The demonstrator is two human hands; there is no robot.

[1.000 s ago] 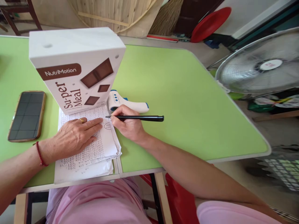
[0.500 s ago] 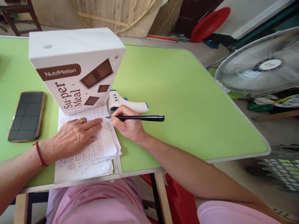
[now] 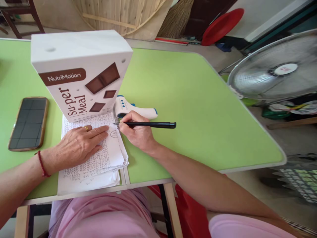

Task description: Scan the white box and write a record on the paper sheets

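Note:
My left hand lies flat with fingers stretched over a stack of handwritten papers. Pinched in my right hand is a black pen, its tip at the right edge of the top sheet, just beyond my left fingertips. A small circled mark shows on the paper below the tip. Behind the papers stands a white box printed with brown bars, its base at the top of the stack. A white and blue handheld thermometer lies right beside the box, just behind my right hand.
A phone in a brown-edged case lies at the left on the green table. Off the table's right side stands a large fan. A red round stool or basin and a straw broom are on the floor behind.
The pen and my right hand have shifted very slightly to the right. My left hand, the papers and the box stay where they were.

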